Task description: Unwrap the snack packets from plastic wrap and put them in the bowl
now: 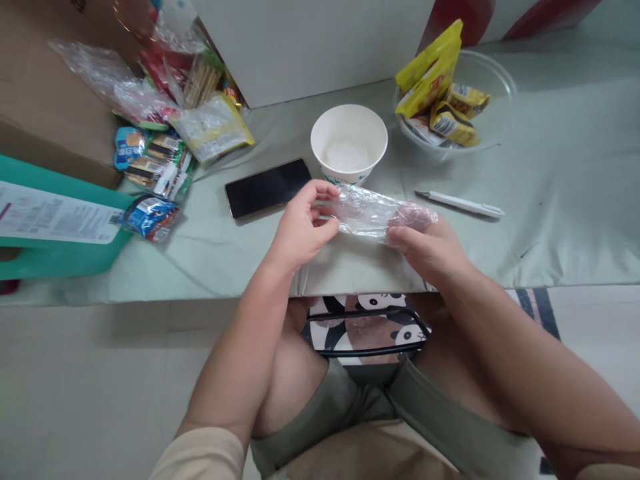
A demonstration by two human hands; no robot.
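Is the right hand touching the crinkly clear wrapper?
Touching. The head view shows the right hand gripping one end of the clear wrapper, its thumb lying over it.

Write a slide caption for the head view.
Crinkled clear plastic stretches between left hand and right hand, beside a white bowl.
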